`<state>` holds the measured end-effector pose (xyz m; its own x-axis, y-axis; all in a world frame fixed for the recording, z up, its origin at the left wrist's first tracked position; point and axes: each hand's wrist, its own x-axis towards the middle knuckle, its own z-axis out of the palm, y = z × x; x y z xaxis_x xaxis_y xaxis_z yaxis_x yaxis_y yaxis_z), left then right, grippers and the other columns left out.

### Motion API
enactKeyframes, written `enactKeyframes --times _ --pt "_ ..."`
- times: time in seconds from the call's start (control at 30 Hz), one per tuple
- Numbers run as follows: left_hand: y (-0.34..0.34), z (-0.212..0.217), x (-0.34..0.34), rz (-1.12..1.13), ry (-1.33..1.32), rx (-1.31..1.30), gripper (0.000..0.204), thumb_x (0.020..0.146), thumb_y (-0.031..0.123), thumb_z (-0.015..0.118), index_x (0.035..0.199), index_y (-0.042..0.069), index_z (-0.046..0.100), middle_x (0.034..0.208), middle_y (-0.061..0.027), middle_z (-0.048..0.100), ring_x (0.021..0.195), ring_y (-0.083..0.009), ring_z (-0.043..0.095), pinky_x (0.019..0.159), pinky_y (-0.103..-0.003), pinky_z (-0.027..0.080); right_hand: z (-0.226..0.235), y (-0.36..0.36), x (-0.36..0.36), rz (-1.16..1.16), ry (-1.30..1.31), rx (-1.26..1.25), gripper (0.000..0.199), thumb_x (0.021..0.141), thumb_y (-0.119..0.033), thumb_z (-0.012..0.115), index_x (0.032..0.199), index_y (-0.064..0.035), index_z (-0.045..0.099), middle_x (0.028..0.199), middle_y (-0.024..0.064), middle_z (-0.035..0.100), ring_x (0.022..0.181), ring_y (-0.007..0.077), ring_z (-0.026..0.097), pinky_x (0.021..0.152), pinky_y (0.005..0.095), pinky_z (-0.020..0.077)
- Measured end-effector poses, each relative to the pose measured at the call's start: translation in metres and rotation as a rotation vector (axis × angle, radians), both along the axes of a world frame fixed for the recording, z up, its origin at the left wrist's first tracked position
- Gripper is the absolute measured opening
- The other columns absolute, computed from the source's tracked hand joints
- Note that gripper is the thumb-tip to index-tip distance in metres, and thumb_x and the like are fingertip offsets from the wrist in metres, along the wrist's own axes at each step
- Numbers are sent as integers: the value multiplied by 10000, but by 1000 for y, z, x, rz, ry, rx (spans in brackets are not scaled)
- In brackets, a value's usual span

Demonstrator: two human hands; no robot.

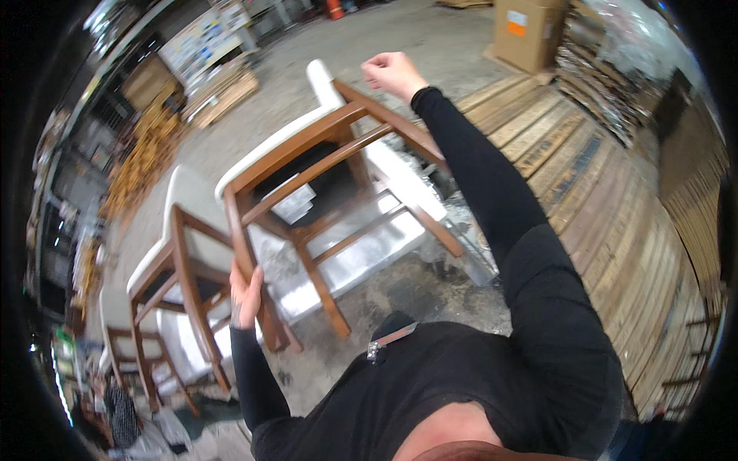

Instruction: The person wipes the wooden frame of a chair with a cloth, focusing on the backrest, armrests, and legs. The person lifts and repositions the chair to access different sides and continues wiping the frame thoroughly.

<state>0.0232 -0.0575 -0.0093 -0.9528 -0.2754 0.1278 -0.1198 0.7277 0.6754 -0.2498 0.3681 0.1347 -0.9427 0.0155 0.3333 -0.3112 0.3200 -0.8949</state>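
A wooden chair (296, 138) with a pale upholstered seat and back lies tipped before me, its legs and dark underside turned toward me. My left hand (245, 296) is closed around one of its brown legs. Raised past the chair's far right side, my right hand (394, 75) has its fingers curled in. Whether anything small sits inside them is hidden. Under the chair is a silvery-white wrapped surface (377, 246). A pale cushioned part (317, 81) of the chair sticks up just left of my right hand.
More chairs of the same kind (181, 261) stand at the left. A slatted wooden platform (607, 253) fills the right side. A cardboard box (529, 32) sits at the far right, beside stacked flattened cardboard (600, 84). Wood pieces (142, 161) are piled at the far left.
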Motion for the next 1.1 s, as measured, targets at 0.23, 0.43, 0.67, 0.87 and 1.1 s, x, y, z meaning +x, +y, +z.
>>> enactKeyframes --times 0.23,0.43,0.67,0.87,1.1 --pt "-34 56 -78 166 -60 -25 751 934 527 602 1375 -75 513 1241 -192 642 1090 -265 631 908 -366 499 -50 -9 -92 -24 -57 403 436 812 -377 645 1082 -51 752 1111 182 725 1024 327 697 940 396 529" --pt "-56 47 -195 237 -272 338 561 910 537 646 1167 38 632 847 -65 665 796 -187 635 694 -383 515 -67 -28 -124 -56 -191 449 582 757 -437 650 983 96 706 994 329 688 975 405 698 857 443 553" --pt "-63 23 -234 336 -418 1091 629 937 654 483 1169 74 558 795 -147 607 646 -351 616 576 -488 516 -99 -32 -177 130 -361 514 635 795 -463 679 1105 92 690 1104 290 692 1040 346 696 905 399 541" --pt "-77 26 -234 259 -523 1253 548 989 591 432 1178 93 557 852 -173 658 704 -359 645 641 -518 543 -130 -54 -218 288 -404 481 879 804 -644 642 1169 156 633 1159 355 646 1084 426 658 940 412 505" --pt "-97 17 -257 342 -500 1096 538 954 523 439 1203 65 570 829 -199 635 710 -366 638 653 -493 544 -143 -51 -230 376 -388 361 810 756 -612 689 1067 135 681 1089 292 689 989 349 691 870 405 521"
